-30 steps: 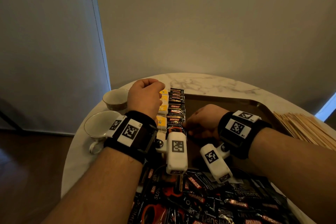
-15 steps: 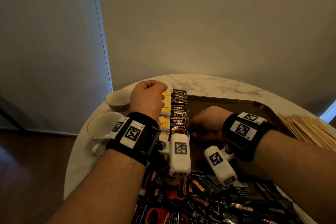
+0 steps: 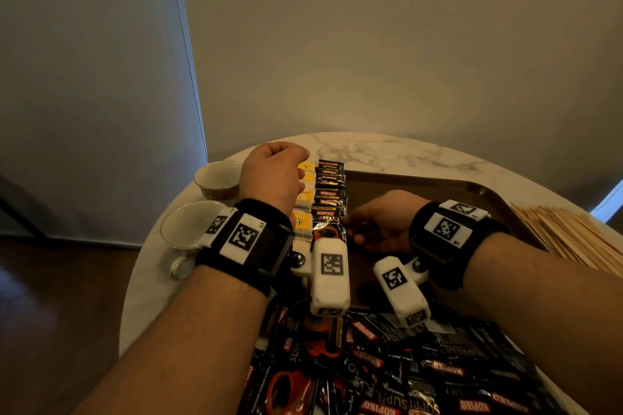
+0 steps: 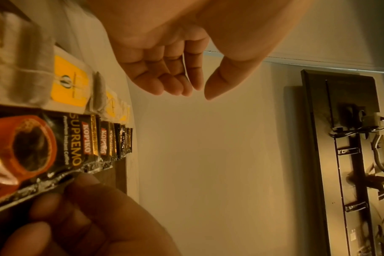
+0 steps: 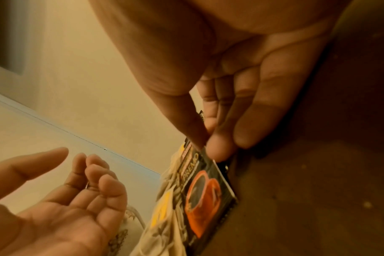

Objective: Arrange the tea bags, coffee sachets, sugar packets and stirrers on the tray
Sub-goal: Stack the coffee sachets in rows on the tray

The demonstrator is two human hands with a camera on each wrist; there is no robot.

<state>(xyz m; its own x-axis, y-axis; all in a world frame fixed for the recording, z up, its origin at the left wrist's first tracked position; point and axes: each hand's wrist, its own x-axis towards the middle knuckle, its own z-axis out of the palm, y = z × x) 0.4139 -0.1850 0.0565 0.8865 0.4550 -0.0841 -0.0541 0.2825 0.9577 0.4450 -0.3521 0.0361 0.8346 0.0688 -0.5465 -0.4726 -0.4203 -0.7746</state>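
A brown tray (image 3: 438,185) lies on the marble table. Along its left side runs a row of tea bags (image 3: 305,199) with yellow tags, and beside it a row of black coffee sachets (image 3: 330,185). My right hand (image 3: 354,229) pinches the right edge of the nearest coffee sachet (image 3: 328,229), which lies flat at the near end of the row. In the right wrist view, thumb and fingertips (image 5: 219,149) close on the coffee sachet (image 5: 208,190). My left hand (image 3: 276,175) hovers over the tea bags. Its fingers (image 4: 175,83) are loosely curled and hold nothing.
A heap of loose coffee sachets (image 3: 387,364) covers the table's near edge. Wooden stirrers (image 3: 566,232) lie in a stack right of the tray. Two empty cups (image 3: 219,178) (image 3: 188,226) stand at the left. The tray's middle and right show bare brown surface.
Nothing has clearly moved. Both hands stay in the same places, and only the head view has shifted a little.
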